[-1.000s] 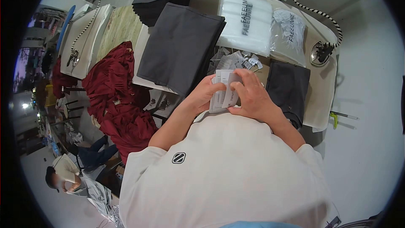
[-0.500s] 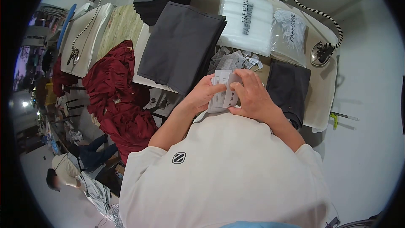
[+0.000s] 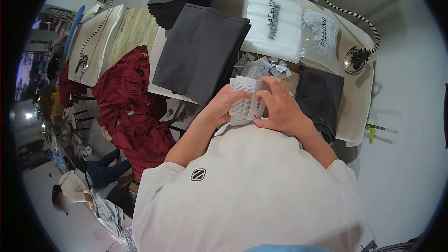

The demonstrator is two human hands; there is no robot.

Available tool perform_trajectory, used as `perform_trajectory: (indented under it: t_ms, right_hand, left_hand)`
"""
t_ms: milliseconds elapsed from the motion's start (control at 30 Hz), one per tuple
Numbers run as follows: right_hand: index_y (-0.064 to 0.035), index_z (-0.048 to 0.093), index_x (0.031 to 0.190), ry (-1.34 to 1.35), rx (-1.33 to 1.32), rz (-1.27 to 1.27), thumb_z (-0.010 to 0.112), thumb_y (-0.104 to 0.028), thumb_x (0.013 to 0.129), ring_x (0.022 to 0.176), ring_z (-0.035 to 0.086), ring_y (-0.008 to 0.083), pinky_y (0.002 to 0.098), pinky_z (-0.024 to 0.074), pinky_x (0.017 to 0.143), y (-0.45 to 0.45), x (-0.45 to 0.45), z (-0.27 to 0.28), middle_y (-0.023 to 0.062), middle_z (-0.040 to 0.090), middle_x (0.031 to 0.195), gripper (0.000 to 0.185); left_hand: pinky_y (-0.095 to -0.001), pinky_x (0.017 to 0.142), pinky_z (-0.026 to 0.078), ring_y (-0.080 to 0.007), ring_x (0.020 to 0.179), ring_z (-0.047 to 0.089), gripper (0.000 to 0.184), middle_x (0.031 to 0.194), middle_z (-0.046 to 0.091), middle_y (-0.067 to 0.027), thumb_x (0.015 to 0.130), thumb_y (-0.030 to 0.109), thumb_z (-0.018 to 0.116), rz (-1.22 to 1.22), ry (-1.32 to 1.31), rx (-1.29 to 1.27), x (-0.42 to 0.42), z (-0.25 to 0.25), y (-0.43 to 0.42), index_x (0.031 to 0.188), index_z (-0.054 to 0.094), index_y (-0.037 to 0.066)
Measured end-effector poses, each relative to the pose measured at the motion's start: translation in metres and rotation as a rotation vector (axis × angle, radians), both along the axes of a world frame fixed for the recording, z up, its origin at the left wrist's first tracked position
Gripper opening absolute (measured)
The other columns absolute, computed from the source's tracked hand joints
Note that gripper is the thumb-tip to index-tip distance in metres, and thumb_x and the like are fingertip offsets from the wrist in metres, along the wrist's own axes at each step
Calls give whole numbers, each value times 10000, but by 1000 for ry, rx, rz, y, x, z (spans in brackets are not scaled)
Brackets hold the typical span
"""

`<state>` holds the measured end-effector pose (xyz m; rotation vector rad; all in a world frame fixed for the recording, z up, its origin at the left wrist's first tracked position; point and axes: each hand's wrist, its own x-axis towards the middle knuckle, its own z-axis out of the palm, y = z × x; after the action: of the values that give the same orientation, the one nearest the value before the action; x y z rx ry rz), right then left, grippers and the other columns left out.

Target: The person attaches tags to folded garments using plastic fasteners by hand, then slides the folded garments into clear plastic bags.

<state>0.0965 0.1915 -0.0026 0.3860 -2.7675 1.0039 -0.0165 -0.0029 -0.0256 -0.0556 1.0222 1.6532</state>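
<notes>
Several white printed cards (image 3: 241,100) are fanned out in front of my chest. My left hand (image 3: 223,104) grips them from the left, its thumb lying across their faces. On the right, my right hand (image 3: 279,106) pinches the card edges between thumb and fingers. Just beyond the hands lie clear plastic tags (image 3: 255,68) in a loose heap. Folded dark grey cloth (image 3: 198,51) is to the left of them, and a smaller folded dark garment (image 3: 318,95) lies to the right.
Packs of clear bags (image 3: 272,25) and a bag of white pieces (image 3: 321,37) lie on the table (image 3: 357,95). An iron (image 3: 354,60) stands at the right. Dark red cloth (image 3: 128,93) hangs at the left. A co-worker (image 3: 74,185) is at the lower left.
The cards have spread further apart, and more of them show on the left side. My hands have stayed nearly in place. The co-worker has moved slightly.
</notes>
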Motion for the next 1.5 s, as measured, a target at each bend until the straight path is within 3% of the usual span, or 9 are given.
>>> perform_trajectory:
  t_ms: [200,433,500,567,633,733,800,1033,1500]
  right_hand:
    - [-47,517,1077,-54,-188,-46,885,-207,657,1232,492,417,486,434,1066,-1,-2,-10,213,440,1345,581]
    - [-43,557,1264,-37,-475,62,890,-216,732,1270,550,293,402,521,980,9,-12,-20,179,400,1539,651]
    - [-42,594,1337,45,-576,-125,828,-234,834,1158,634,240,369,539,927,38,-17,-58,184,515,1485,587]
    - [-38,710,1205,-78,-825,-675,760,-251,887,946,707,171,346,559,840,75,-32,-113,152,725,1139,386]
    - [-44,774,1009,-326,-347,-876,685,-201,899,848,755,315,421,587,781,109,-26,-164,188,755,928,212]
    - [-71,781,946,-410,-58,-653,665,-249,895,835,742,356,462,591,775,104,-9,-226,208,739,906,219]
    - [-47,772,946,-798,97,-588,674,-271,880,915,729,396,502,584,812,70,-12,-223,222,742,978,254]
    - [16,740,1031,-953,9,-781,730,-334,836,1064,694,443,505,573,890,26,-16,-267,274,714,1115,400]
    - [55,738,997,-945,-50,-869,780,-335,792,1053,700,438,506,567,892,16,-19,-272,290,716,1088,443]
  left_hand:
    - [-387,872,604,-225,1037,700,406,1162,672,-102,957,216,702,26,-56,51,2,-4,5,1291,568,27]
    - [-400,853,611,-246,954,719,448,1139,672,-130,960,261,706,29,52,78,1,3,9,1297,556,8]
    - [-408,846,614,-256,951,719,476,1151,667,-145,959,265,705,73,42,91,0,4,5,1325,535,13]
    - [-424,833,622,-276,946,719,534,1174,657,-175,956,272,702,174,45,126,-6,5,0,1381,491,25]
    - [-437,834,623,-294,946,720,577,1192,647,-197,944,284,701,201,55,131,-8,7,-6,1412,462,48]
    - [-463,835,627,-330,945,722,666,1227,627,-241,918,307,698,280,83,135,-10,9,-13,1475,403,94]
    - [-470,833,628,-333,963,719,670,1241,620,-245,925,295,686,270,53,125,-10,8,-13,1495,380,122]
    - [-485,830,631,-336,999,710,647,1250,614,-247,934,282,678,259,14,132,-1,8,-11,1485,377,128]
    - [-466,814,645,-315,995,719,606,1218,633,-237,962,304,685,314,-30,157,9,1,-22,1441,402,62]
